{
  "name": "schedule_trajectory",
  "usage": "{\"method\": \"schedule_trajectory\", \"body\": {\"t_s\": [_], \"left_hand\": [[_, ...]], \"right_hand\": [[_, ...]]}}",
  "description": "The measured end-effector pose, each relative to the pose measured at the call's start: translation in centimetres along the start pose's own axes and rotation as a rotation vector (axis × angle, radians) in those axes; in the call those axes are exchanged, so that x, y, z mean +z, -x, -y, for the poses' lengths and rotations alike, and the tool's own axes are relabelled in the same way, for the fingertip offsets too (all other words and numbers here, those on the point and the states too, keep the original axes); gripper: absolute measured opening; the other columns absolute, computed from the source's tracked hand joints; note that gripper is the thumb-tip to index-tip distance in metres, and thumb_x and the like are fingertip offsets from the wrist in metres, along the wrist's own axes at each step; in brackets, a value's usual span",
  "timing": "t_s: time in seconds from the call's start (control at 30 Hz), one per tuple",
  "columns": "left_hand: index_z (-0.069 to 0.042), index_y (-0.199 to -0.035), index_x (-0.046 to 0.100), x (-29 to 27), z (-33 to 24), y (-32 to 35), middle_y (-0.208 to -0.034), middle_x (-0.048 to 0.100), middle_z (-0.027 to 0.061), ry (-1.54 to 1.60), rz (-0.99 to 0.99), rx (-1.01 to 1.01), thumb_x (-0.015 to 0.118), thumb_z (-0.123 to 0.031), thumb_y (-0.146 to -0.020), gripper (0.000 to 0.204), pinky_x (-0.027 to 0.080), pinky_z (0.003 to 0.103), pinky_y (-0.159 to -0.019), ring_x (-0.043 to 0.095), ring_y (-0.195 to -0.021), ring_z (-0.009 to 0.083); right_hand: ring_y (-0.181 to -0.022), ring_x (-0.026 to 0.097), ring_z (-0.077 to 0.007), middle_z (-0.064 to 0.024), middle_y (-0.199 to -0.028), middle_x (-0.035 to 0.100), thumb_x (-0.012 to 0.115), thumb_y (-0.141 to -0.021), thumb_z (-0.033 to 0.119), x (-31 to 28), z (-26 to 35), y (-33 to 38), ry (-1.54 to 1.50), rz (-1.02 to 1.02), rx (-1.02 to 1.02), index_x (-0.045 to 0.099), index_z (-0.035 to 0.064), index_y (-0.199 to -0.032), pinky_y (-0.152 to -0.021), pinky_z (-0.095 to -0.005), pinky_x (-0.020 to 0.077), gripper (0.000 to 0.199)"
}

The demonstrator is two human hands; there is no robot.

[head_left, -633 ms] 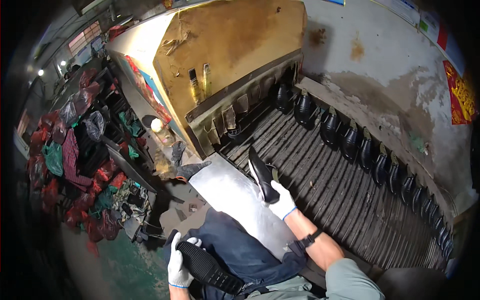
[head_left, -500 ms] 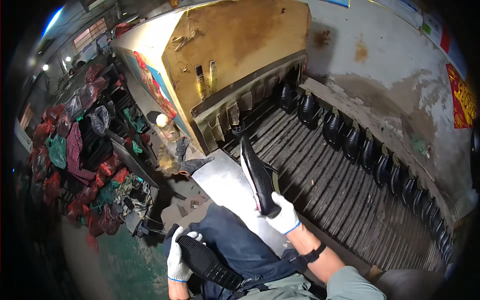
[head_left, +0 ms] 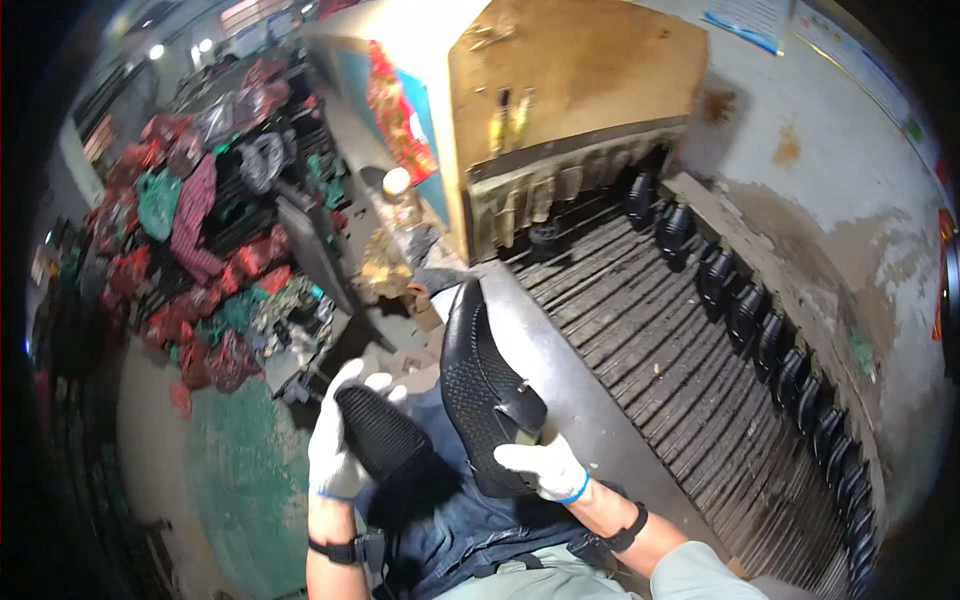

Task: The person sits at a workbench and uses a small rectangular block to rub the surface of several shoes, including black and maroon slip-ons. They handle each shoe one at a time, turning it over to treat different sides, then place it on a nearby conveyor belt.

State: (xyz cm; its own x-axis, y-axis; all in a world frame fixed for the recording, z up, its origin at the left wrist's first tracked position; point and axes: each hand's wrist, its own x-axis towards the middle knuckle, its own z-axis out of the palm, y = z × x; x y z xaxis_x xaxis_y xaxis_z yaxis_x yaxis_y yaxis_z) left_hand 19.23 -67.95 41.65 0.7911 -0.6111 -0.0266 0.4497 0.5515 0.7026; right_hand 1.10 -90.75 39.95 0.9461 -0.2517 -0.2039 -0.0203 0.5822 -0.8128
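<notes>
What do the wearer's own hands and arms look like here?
White gloves cover the left hand and right hand; the right cuff has a blue edge. Each forearm wears a black strap. A pale grey-green sleeve shows on the right arm.

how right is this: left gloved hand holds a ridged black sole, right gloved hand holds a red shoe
Not quite: the head view shows the shoe in the right gloved hand is black, not red. The left gloved hand does hold a ridged black sole.
</notes>
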Motion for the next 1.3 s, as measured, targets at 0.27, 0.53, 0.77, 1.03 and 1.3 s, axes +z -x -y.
{"method": "schedule_trajectory", "body": {"t_s": [0.27,0.53,0.77,1.03,1.3], "left_hand": [[0.001,-0.165,0.045,-3.0,3.0,-1.1,-0.156,0.062,0.0184,0.045,0.197,-0.048,0.061,-0.048,-0.114,0.072,0.052,0.044,-0.12,0.063,-0.14,0.0283],[0.0,-0.169,0.038,-4.1,2.6,-0.9,-0.163,0.057,0.019,0.008,0.174,-0.02,0.058,-0.042,-0.116,0.071,0.046,0.043,-0.126,0.058,-0.148,0.0289],[0.001,-0.171,0.034,-4.1,2.2,-1.0,-0.165,0.054,0.0189,-0.038,0.2,-0.015,0.058,-0.042,-0.116,0.075,0.044,0.041,-0.128,0.056,-0.15,0.028],[0.003,-0.172,0.032,-4.5,2.1,-1.2,-0.166,0.053,0.0186,-0.059,0.225,-0.003,0.059,-0.043,-0.115,0.078,0.044,0.04,-0.128,0.055,-0.151,0.0279],[0.003,-0.172,0.032,-4.3,2.2,-1.3,-0.166,0.053,0.0186,-0.064,0.236,-0.002,0.058,-0.042,-0.115,0.078,0.043,0.04,-0.128,0.055,-0.151,0.0274]], "right_hand": [[-0.109,0.075,-0.0224,-0.0157,-0.125,0.077,0.099,-0.073,0.016,3.0,-2.0,2.9,0.744,-0.149,-0.168,0.056,-0.0071,-0.151,-0.097,-0.0379,0.0615,0.092],[-0.113,0.075,-0.0223,-0.0188,-0.128,0.076,0.098,-0.074,0.012,4.2,-4.0,3.0,0.913,0.025,-0.213,0.041,-0.0107,-0.163,-0.104,-0.0374,0.0587,0.109],[-0.108,0.077,-0.0234,-0.019,-0.124,0.077,0.098,-0.073,0.015,4.4,-4.7,2.6,0.954,0.032,-0.197,0.044,-0.0112,-0.161,-0.1,-0.0377,0.0608,0.107],[-0.107,0.077,-0.0222,-0.0184,-0.124,0.078,0.097,-0.074,0.014,4.9,-5.1,2.3,0.919,0.023,-0.166,0.045,-0.0111,-0.161,-0.1,-0.0364,0.0605,0.104],[-0.109,0.077,-0.0218,-0.0186,-0.125,0.077,0.097,-0.074,0.014,5.1,-4.9,2.2,0.918,0.008,-0.142,0.045,-0.0107,-0.161,-0.101,-0.0359,0.0598,0.105]]}}
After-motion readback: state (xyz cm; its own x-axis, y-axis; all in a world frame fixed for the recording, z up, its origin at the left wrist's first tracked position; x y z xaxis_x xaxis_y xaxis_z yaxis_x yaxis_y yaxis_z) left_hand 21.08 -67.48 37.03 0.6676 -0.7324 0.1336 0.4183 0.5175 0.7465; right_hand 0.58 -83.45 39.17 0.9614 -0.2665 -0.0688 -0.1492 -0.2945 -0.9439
